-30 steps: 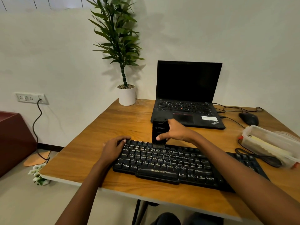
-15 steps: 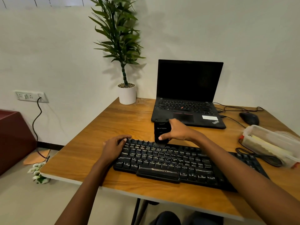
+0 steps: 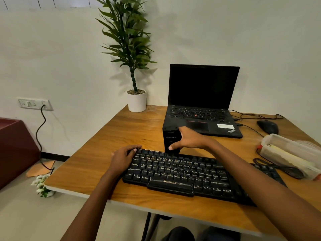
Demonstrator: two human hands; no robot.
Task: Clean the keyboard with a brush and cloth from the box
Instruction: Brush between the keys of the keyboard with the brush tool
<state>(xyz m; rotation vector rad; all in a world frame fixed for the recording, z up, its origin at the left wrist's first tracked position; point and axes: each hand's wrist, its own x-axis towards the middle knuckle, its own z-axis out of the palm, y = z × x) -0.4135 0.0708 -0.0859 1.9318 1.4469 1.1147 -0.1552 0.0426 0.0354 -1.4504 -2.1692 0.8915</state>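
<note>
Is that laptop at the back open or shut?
Open: the laptop has its lid standing up behind its exposed keys. The screen is black, so it looks off or asleep.

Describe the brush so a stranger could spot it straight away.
On the wooden table, find the black keyboard nearest the person. The brush stands upright on its far key row, gripped by the right hand. Unlike the open laptop behind, it's a small black block.
</note>
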